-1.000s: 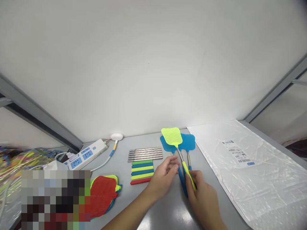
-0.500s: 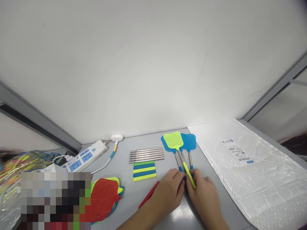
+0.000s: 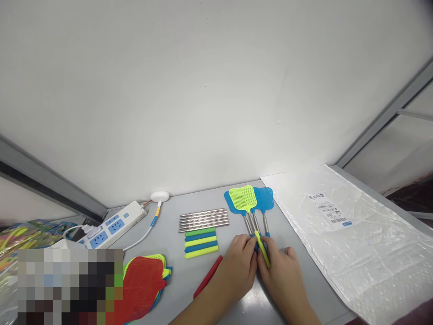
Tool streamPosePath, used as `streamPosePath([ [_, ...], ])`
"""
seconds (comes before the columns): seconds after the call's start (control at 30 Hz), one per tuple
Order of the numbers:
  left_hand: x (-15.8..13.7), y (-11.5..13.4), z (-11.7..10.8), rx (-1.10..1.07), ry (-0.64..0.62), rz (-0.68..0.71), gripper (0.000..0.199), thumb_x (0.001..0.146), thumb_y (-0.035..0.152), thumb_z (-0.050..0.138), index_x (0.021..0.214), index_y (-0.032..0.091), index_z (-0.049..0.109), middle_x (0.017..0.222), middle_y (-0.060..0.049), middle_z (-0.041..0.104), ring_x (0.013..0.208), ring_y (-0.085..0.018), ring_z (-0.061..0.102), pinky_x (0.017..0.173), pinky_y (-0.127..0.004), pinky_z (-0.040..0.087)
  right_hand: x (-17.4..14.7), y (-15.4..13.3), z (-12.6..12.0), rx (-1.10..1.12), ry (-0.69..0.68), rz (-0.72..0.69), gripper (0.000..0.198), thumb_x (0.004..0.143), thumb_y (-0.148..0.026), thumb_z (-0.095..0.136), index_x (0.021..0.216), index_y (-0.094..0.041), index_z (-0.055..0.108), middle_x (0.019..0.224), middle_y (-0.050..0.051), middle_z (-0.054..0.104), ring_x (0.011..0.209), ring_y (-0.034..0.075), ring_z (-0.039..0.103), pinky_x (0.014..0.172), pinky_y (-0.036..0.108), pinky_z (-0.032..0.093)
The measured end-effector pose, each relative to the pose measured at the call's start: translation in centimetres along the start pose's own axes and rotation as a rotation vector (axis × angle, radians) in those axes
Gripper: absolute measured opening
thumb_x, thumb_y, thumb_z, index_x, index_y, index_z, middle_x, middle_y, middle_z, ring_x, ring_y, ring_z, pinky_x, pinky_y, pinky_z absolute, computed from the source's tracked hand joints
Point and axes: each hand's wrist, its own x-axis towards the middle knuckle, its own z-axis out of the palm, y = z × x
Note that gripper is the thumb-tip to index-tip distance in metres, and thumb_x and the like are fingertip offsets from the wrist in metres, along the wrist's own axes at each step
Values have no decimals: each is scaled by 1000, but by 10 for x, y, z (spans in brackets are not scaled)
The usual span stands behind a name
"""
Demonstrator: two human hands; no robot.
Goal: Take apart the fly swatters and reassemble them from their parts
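Note:
Several fly swatters lie bunched together, heads toward the wall: a yellow-green fly swatter (image 3: 243, 198) on top and blue fly swatters (image 3: 265, 198) beneath and beside it. Their metal shafts run down to coloured handles. My left hand (image 3: 239, 262) is closed at the handles from the left, its fingertips partly hidden. From the right, my right hand (image 3: 280, 273) grips the handles, its fingers against the yellow-green handle (image 3: 262, 251). Left of my left forearm is a red handle (image 3: 208, 277), partly covered. Loose handles (image 3: 202, 242) in green, blue and yellow lie in a row below several metal rods (image 3: 203, 220).
Loose swatter heads (image 3: 144, 284), red uppermost, are stacked at the lower left. A power strip (image 3: 113, 225), a cable and a white device (image 3: 159, 196) lie behind them. A white plastic mailer (image 3: 304, 221) covers the table's right side. The wall (image 3: 209, 104) bounds the back.
The view has shifted slightly, so most things appear a little further left. Both hands stay at the handles; the swatters keep nearly the same arrangement.

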Motion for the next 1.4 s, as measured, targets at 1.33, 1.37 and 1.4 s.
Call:
streamPosePath([
  [1.33,-61,8,-36,267,138,-323,10,90,25,54,98,19,55,101,-7,54,96,-25,49,82,-40,44,53,-19,-55,107,-203,-142,31,95,-45,41,99,-24,63,63,0,62,57,19,54,64,32,37],
  [1.37,-71,7,-33,274,161,-364,14,89,28,57,100,20,55,101,-6,54,95,-25,49,81,-40,44,62,-23,-56,70,-247,-187,31,94,-44,41,101,-23,63,69,1,65,60,19,57,63,32,37],
  [1.4,-79,6,-30,283,185,-398,20,86,31,61,102,20,55,101,-6,55,94,-25,49,80,-40,43,71,-28,-55,43,-284,-230,31,94,-43,41,104,-23,63,75,3,68,64,20,60,62,31,38],
])
